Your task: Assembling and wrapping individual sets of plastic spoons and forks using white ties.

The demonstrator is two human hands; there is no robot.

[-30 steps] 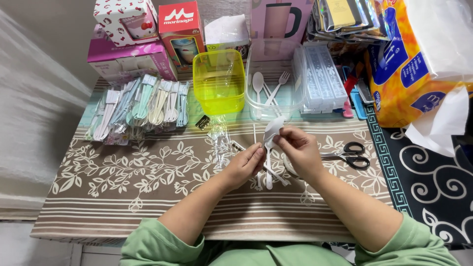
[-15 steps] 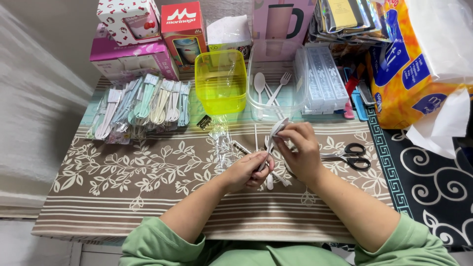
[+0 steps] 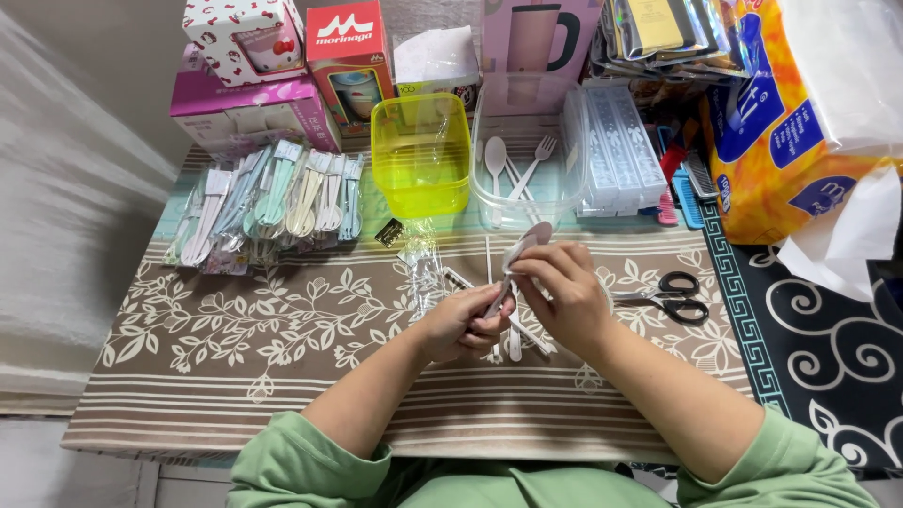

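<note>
Pinching a white spoon (image 3: 523, 246) at table centre, both hands are working together: left hand (image 3: 463, 325) gripping its handle for steadiness, right hand (image 3: 562, 293) fingering the bowl; scissors (image 3: 670, 296) lying at three o'clock.

Low table (image 3: 235, 376) draped in brown leaf-patterned, striped cloth at centre; pale wall (image 3: 75, 56) from nine to eleven o'clock; black rug (image 3: 828, 357) with white scrollwork at four o'clock; even, soft light throughout.
</note>
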